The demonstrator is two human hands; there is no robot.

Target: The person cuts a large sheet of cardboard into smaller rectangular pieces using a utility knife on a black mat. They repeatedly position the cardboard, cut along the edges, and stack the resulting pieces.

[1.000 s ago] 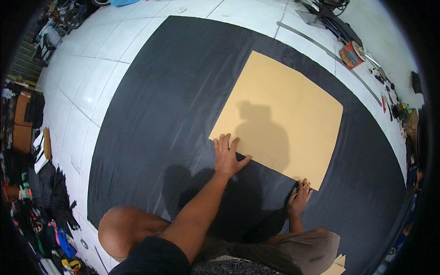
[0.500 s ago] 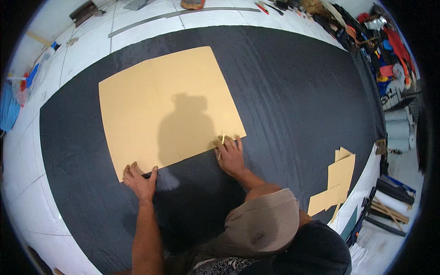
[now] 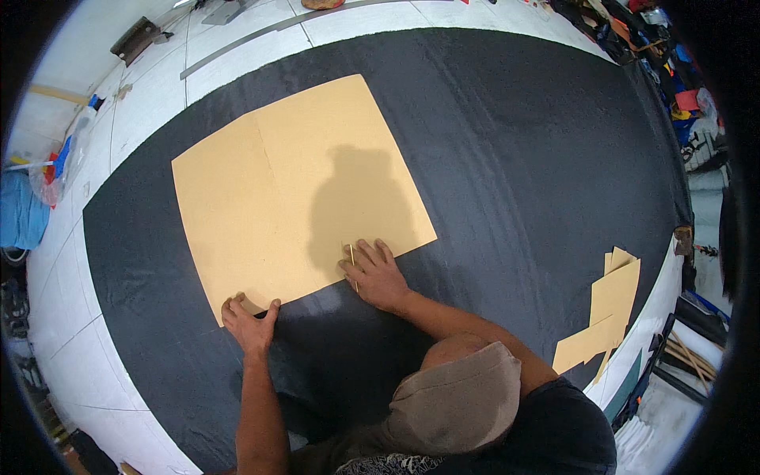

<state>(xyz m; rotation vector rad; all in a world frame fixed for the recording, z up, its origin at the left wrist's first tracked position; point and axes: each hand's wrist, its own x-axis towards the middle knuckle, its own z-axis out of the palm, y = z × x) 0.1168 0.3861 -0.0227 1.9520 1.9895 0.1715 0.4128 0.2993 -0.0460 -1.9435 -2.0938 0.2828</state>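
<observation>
A large tan sheet of card (image 3: pixel 237 190) lies on black fabric, with a faint crease across it and a shadow over its right part. At its near left corner rests my left hand (image 3: pixel 250 323), fingers on the card and thumb spread along the near edge. My right hand (image 3: pixel 374 275) presses on the same near edge, right of the middle, its fingers spread over the card. Between those fingers is a thin yellow pen-like stick (image 3: pixel 353 265); its exact kind is not clear. The undersides of both hands are hidden.
The black fabric (image 3: pixel 522 158) spreads over a white tiled floor (image 3: pixel 63 332). Smaller tan card pieces (image 3: pixel 613 297) overlap at the right. Along the far side lies a long grey metal strip (image 3: pixel 261 33). Mixed clutter (image 3: pixel 681 87) fills the far right. My bent knee (image 3: pixel 455 396) is close below my right arm.
My right hand has slid left along the card's near edge, away from its right corner, with the stick still in its fingers. My left hand stays near the left corner. The view has shifted slightly.
</observation>
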